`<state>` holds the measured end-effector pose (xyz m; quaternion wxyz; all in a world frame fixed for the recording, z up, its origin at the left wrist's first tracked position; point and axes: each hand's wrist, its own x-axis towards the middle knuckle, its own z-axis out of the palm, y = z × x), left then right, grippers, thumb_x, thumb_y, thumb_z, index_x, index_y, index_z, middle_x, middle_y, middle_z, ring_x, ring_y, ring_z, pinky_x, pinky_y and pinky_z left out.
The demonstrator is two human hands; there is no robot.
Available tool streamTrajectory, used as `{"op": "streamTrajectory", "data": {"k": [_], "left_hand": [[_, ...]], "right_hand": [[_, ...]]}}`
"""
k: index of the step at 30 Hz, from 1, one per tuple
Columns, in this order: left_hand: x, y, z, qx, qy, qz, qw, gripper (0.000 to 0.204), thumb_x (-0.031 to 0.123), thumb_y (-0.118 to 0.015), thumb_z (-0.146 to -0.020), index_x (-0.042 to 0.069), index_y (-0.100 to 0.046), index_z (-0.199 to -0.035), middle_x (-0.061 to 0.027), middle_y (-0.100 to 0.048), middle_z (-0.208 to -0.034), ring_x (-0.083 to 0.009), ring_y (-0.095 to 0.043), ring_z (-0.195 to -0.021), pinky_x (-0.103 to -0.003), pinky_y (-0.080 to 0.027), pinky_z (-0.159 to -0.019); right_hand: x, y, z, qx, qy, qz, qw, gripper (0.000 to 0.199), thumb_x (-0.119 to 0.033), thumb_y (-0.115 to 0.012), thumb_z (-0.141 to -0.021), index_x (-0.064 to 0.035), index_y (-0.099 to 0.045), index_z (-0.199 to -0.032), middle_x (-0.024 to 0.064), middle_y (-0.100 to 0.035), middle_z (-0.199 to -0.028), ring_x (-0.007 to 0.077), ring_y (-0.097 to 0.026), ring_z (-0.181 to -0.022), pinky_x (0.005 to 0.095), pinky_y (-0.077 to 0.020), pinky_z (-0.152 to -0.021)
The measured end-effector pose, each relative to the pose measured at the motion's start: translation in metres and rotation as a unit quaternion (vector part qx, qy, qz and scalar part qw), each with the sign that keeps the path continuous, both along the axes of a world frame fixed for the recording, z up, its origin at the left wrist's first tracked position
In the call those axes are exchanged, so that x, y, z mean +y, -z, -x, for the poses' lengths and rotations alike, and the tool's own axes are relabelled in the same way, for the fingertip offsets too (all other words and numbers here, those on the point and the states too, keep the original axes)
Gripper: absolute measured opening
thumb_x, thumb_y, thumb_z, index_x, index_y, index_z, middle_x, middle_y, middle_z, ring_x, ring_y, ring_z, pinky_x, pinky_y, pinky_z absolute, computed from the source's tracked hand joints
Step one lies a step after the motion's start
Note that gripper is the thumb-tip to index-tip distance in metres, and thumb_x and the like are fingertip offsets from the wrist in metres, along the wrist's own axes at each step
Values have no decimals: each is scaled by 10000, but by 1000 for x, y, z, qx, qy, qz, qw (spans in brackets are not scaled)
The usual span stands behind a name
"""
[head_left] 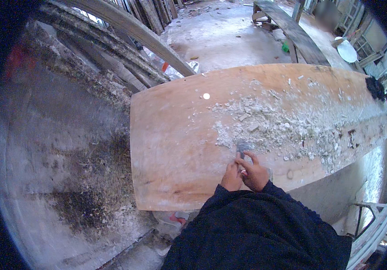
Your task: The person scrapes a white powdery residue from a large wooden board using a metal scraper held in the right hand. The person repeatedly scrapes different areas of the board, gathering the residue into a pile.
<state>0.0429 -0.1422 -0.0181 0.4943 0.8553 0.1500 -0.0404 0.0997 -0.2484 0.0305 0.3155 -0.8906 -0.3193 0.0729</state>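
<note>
Two hands of mine meet low on the wooden board: my left hand [231, 177] and my right hand [255, 172] come out of dark sleeves [256, 225] and close together around the handle of a small scraper [244, 150]. Both grips are wrapped tight on that handle, the right fingers curled over the top, the left tucked just beside and under them. A bit of red shows between my fingers. The scraper's flat grey blade sticks out just beyond my grip and rests on the board [171, 144] at the near edge of the debris.

Directly past the blade lies a wide spread of white flakes and chips [283, 121], thickest ahead and to the right of my grip and trailing off along the board toward its far right end. To the left of my grip the wood is bare and orange-brown. Ahead and slightly left, well apart from the blade, sits a small white round spot [206, 96].

Farther left, beyond the board's end, is a grey dusty floor [58, 148] with dark patches. Beyond the board's far edge, weathered planks [126, 49] lean in a stack, and a long wooden bench [292, 33] stands on the concrete farthest out.
</note>
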Motion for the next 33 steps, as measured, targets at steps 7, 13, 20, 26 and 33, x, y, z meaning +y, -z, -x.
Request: {"op": "streamTrajectory", "data": {"k": [7,13,20,26,33], "left_hand": [[-12,46,12,-56,-180,273,943,477,280,-404,-882,-35,-326,-1232,-192,-392,-1221,-343,-405,-1109,-376,-338,-942],[-18,69,16,127,-83,809,568,512,374,-375,-896,18,-269,-1248,-123,-371,-1238,-256,-451,-1080,-362,-421,-859],[-28,30,3,61,-34,574,816,779,309,-506,-852,72,44,-1350,-88,-422,-1150,-228,-484,-982,-347,-415,-842],[-37,87,2,33,-73,340,937,892,322,-574,-807,10,76,-1332,-153,-398,-1119,-242,-439,-985,-336,-367,-857],[-37,59,-4,27,-62,274,959,878,381,-598,-784,-27,-29,-1314,-142,-472,-1001,-214,-483,-845,-357,-411,-784]], "right_hand": [[-3,12,-2,163,-59,111,979,454,-351,-572,-722,-209,-457,-1137,143,-603,-890,340,-589,-743,446,-468,-606],[-14,5,-15,170,-67,193,964,509,-365,-571,-719,-187,-432,-1175,158,-610,-840,346,-587,-748,452,-464,-633],[-27,30,-11,102,-76,225,966,509,-335,-562,-724,-232,-426,-1203,165,-604,-801,347,-588,-738,449,-461,-600],[-20,37,-12,144,-59,158,975,470,-329,-507,-759,-281,-416,-1217,139,-616,-840,337,-592,-750,442,-456,-602],[-23,35,-7,147,-58,167,973,344,-350,-431,-810,-263,-500,-1136,142,-613,-862,343,-587,-762,438,-450,-603]]}}
